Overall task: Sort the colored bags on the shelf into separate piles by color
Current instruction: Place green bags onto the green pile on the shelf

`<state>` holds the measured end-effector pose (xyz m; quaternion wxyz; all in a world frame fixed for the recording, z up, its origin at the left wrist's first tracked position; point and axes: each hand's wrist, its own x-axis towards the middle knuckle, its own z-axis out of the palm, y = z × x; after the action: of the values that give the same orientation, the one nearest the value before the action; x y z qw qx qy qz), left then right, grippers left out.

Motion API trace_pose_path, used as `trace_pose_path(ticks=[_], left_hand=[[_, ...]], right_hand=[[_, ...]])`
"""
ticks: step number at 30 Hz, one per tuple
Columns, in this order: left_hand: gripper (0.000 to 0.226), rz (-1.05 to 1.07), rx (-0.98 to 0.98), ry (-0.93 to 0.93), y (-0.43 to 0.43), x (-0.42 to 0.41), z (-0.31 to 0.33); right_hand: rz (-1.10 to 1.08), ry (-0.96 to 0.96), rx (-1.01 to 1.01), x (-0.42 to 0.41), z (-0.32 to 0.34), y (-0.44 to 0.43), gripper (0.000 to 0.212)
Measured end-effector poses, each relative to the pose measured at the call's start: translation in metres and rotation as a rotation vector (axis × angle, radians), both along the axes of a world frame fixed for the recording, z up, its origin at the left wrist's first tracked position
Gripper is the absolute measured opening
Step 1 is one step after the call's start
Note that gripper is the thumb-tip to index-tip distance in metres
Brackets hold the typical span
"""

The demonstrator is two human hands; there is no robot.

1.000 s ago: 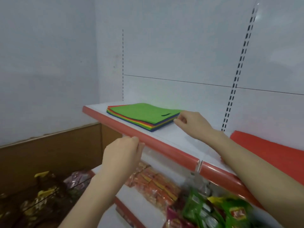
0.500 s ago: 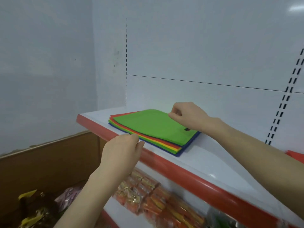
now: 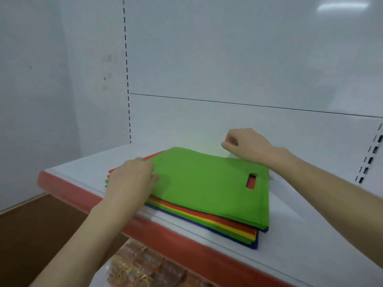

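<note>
The left grip [image 3: 132, 179] has moved off the red lip of the shelf [image 3: 310, 235] onto the stack of bags [image 3: 238, 227]. That stack lies between the grips, all colours together, with no piles begun. A green bag [image 3: 203, 183] tops it, and the right grip [image 3: 244, 143] curls at its far edge. Whether either grip pinches anything, I cannot tell.

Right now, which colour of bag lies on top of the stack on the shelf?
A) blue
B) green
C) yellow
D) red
B: the green bag lies uppermost, and the other colours show only as thin edges beneath it.
</note>
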<state>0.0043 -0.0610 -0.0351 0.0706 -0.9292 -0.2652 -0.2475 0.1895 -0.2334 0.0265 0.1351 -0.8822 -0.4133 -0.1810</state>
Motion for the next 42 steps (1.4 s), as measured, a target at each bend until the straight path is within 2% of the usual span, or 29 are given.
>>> trace_pose_path(ticks=[4,9,12,15,20,22,25,28,32,38,42], left_hand=[[0.036,-0.08,0.039,0.047,0.037,0.013,0.003],[0.038,-0.175,0.073,0.118,0.07,0.017,0.006],[0.04,-0.193,0.083,0.143,0.08,0.017,0.004],[0.045,-0.219,0.065,0.176,0.081,0.017,-0.002],[0.054,-0.176,0.04,0.169,0.085,0.018,0.0],[0.056,-0.167,0.036,0.185,0.084,0.018,0.0],[0.055,-0.168,0.011,0.191,0.084,0.02,-0.002],[0.053,-0.168,-0.024,0.181,0.087,0.022,-0.002],[0.053,-0.163,-0.072,0.169,0.089,0.021,-0.001],[0.056,-0.099,-0.058,0.151,0.09,0.011,0.0],[0.045,-0.119,-0.129,0.092,0.094,0.005,0.0]], right_hand=[[-0.19,0.011,0.024,0.007,-0.003,-0.004,0.025],[-0.547,0.042,-0.042,0.008,-0.013,-0.016,0.028],[-0.752,0.111,-0.071,0.006,-0.024,-0.026,0.034],[-0.847,0.23,-0.074,0.003,-0.031,-0.032,0.045],[-0.843,0.346,0.041,0.002,-0.034,-0.036,0.048],[-0.841,0.327,0.053,0.0,-0.034,-0.035,0.049],[-0.818,0.149,-0.052,-0.004,-0.038,-0.03,0.045],[-0.75,-0.035,-0.106,-0.01,-0.036,-0.024,0.024],[-0.693,-0.155,-0.09,-0.015,-0.031,-0.023,0.03],[-0.574,-0.217,0.123,-0.025,-0.025,-0.019,0.031],[-0.488,-0.107,0.424,-0.03,-0.023,-0.015,0.028]])
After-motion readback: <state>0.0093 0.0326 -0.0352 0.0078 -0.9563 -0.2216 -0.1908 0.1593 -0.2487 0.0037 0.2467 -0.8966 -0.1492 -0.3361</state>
